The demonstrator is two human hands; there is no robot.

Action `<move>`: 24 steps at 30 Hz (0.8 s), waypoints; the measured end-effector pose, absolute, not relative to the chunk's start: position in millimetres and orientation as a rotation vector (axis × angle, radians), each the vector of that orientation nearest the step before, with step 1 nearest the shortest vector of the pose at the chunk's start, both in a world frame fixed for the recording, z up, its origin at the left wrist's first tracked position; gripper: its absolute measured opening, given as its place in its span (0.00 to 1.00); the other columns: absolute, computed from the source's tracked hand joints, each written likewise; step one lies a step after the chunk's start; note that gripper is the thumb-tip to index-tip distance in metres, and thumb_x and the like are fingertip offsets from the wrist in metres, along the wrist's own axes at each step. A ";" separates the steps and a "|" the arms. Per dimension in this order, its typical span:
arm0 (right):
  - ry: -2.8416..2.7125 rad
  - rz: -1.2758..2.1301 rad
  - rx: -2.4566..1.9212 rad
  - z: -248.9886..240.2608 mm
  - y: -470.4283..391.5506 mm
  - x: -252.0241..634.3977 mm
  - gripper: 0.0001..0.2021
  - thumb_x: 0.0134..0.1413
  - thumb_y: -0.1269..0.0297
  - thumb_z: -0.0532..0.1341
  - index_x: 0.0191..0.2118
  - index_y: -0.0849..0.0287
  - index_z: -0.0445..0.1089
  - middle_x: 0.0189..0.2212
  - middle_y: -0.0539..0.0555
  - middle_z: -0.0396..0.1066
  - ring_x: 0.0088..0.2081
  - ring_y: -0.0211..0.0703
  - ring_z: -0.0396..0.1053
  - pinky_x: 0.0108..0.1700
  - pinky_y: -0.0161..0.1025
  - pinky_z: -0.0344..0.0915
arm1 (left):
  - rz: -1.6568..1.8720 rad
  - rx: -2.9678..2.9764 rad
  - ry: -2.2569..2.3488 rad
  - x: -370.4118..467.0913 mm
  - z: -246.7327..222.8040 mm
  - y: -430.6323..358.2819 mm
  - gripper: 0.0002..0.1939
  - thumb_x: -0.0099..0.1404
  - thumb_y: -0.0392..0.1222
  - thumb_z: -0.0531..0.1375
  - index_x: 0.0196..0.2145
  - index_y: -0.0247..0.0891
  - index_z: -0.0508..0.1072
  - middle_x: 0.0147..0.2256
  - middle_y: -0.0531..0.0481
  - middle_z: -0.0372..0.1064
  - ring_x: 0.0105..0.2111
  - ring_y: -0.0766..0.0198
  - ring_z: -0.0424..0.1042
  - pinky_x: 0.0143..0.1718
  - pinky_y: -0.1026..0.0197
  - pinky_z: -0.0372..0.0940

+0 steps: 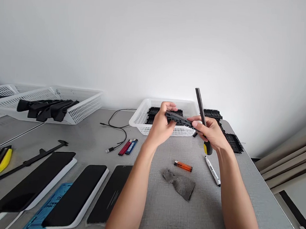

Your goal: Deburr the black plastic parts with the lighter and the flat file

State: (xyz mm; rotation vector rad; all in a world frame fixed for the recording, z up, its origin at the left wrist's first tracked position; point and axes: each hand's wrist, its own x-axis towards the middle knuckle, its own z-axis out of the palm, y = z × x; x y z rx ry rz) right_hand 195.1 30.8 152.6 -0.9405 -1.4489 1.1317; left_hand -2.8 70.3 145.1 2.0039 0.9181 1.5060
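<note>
Above the gray table [161, 207], near the white basket [142, 119], your left hand [161, 125] and right hand [211, 131] squeeze a long, bumpy black plastic part [179, 119]. Your right hand also grips a flat, dark tool [200, 106] pointing up.

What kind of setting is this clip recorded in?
Probably a small assembly or repair workbench. A grey table against a bare wall carries white baskets of black plastic parts, and both hands hold one such part, the right hand also gripping a tool.
</note>
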 end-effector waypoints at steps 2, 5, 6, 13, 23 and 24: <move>-1.429 1.145 -0.963 152.1 31.1 191.6 0.21 0.52 0.46 0.68 0.42 0.60 0.79 0.17 0.42 0.46 0.19 0.30 0.42 0.18 0.33 0.38 | 1.476 1.969 0.890 -4.2 144.0 71.4 0.26 0.57 0.30 0.62 0.50 0.46 0.59 0.55 0.44 0.64 0.58 0.56 0.65 0.57 0.50 0.62; -1.389 1.138 -0.989 151.3 30.9 185.2 0.23 0.53 0.44 0.66 0.42 0.62 0.78 0.18 0.42 0.46 0.19 0.31 0.43 0.18 0.33 0.38 | 1.468 1.972 0.835 -4.4 145.0 72.1 0.22 0.57 0.35 0.66 0.45 0.45 0.61 0.57 0.44 0.62 0.61 0.53 0.62 0.58 0.48 0.61; -1.390 1.135 -0.991 151.2 30.6 183.4 0.24 0.53 0.44 0.66 0.42 0.62 0.78 0.17 0.42 0.46 0.19 0.31 0.43 0.18 0.33 0.38 | 1.499 1.983 0.817 -4.1 145.8 72.4 0.20 0.56 0.35 0.67 0.42 0.44 0.62 0.54 0.45 0.64 0.59 0.53 0.63 0.58 0.48 0.61; -1.533 0.786 -1.027 154.6 28.3 183.3 0.25 0.56 0.38 0.61 0.37 0.60 0.77 0.19 0.45 0.53 0.21 0.33 0.50 0.23 0.34 0.47 | 1.807 2.065 0.714 -2.6 145.1 75.1 0.14 0.52 0.24 0.59 0.29 0.42 0.62 0.32 0.53 0.66 0.37 0.61 0.69 0.44 0.56 0.64; -1.486 0.119 -1.246 158.7 19.2 195.2 0.28 0.56 0.41 0.63 0.18 0.57 0.58 0.16 0.46 0.53 0.22 0.35 0.49 0.26 0.37 0.47 | 1.761 1.980 0.744 -3.0 145.6 73.8 0.15 0.50 0.23 0.58 0.28 0.42 0.59 0.30 0.54 0.64 0.33 0.65 0.66 0.38 0.61 0.63; -1.503 0.094 -1.260 159.4 17.9 195.1 0.28 0.56 0.41 0.63 0.18 0.57 0.58 0.16 0.46 0.52 0.22 0.35 0.48 0.26 0.37 0.47 | 1.763 1.973 0.747 -3.0 146.2 73.6 0.15 0.50 0.24 0.58 0.28 0.42 0.58 0.30 0.54 0.63 0.32 0.65 0.65 0.37 0.61 0.62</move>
